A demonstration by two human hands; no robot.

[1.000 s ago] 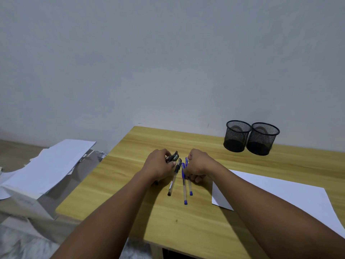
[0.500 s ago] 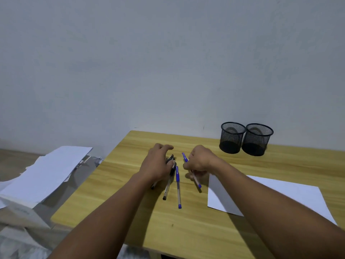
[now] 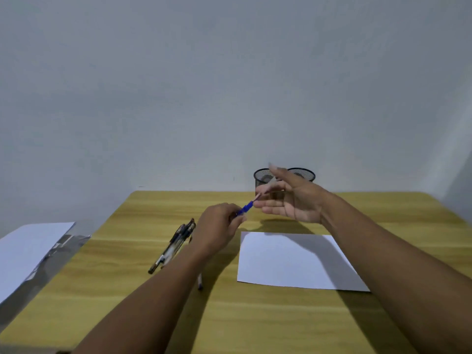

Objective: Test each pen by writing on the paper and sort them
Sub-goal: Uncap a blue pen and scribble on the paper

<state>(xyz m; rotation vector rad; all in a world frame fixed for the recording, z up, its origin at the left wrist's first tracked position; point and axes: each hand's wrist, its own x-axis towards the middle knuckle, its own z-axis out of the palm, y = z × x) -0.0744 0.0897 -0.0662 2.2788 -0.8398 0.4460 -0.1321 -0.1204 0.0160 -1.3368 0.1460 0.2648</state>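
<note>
A blue pen is held in the air above the wooden table, between my two hands. My left hand pinches its blue end. My right hand holds the clear barrel between thumb and fingers, with its other fingers spread and blurred, in front of the mesh cups. A bundle of black pens lies on the table left of my left wrist. Another blue pen shows only its tip from under my left forearm. The white paper lies flat below my right hand.
Two black mesh cups stand side by side at the table's back edge against the wall, partly hidden by my right hand. A stack of white sheets lies on a lower surface off the table's left side.
My right hand lifted one blue pen off the table and carried it up toward the cups. My left hand left the black pens and took hold of that pen's blue end.
</note>
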